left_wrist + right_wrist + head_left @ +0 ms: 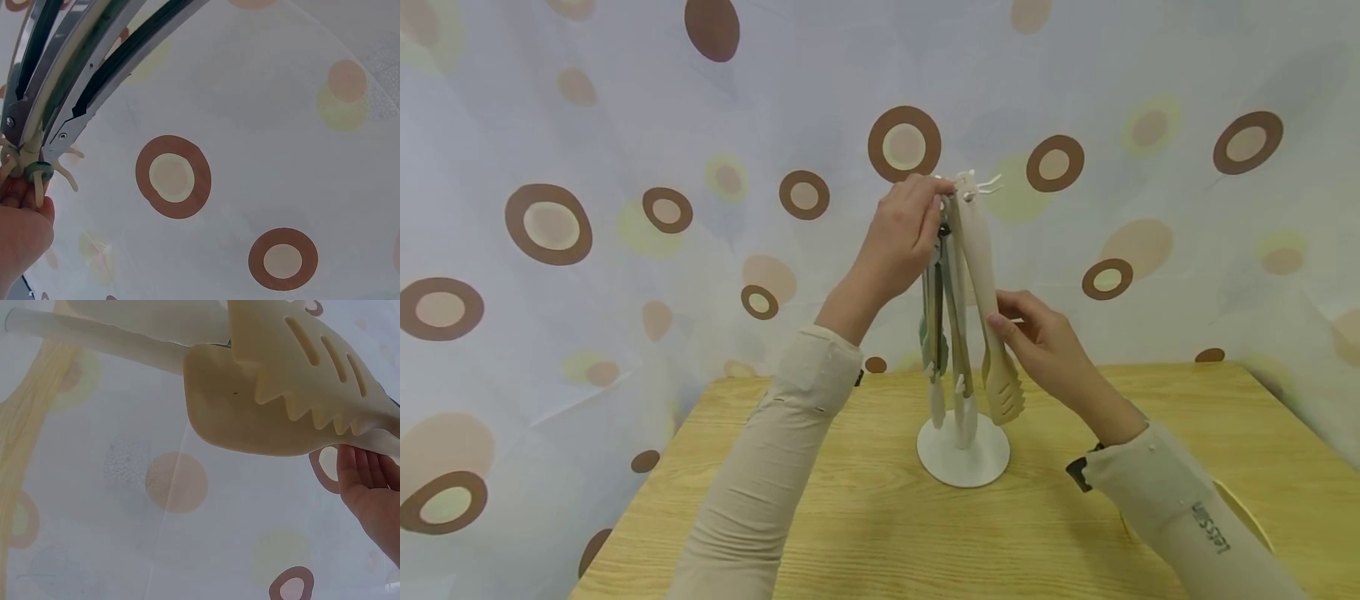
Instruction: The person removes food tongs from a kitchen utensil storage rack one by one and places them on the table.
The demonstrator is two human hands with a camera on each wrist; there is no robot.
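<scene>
First, at left, I see the left hand (898, 233), its fingers curled around the top of the white utensil stand (962, 471), though the dim wrist view blurs their exact hold. The stand rises from the wooden worktop (857, 517). Hanging on its right side, the cream tongs (976, 242) look light, smooth and springy, probably sturdy. Rightmost, the right hand (1047, 337) pinches their lower handle; I'd hold there, above the toothed head.

Cream on the tongs (1003, 393), white on the stand (962, 472), beige on the sleeves (752, 483), yellowish wood grain across the worktop (865, 533), brown rings over the pale backdrop (820, 75).
</scene>
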